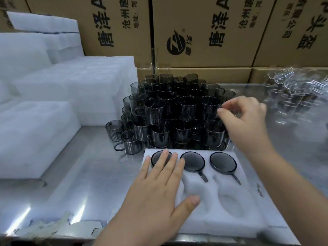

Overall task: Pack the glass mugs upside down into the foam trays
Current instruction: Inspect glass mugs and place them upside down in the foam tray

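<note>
A white foam tray [252,217] lies on the steel table in front of me. Three dark glass mugs sit upside down in its far row; the middle mug [192,161] and the right mug [223,161] show their round bases and handles. My left hand [159,190] lies flat with straight fingers on the tray's left side, partly covering the left mug [157,157]. Behind the tray stands a stacked pile of smoky glass mugs [170,110]. My right hand [246,118] reaches into the pile's right side, its fingertips pinching a mug [211,107] at the rim.
Stacks of white foam trays [35,132] fill the left of the table. Cardboard boxes [204,32] form a wall at the back. Clear glassware under plastic film [292,93] lies at the far right. Two loose mugs [122,137] stand left of the pile.
</note>
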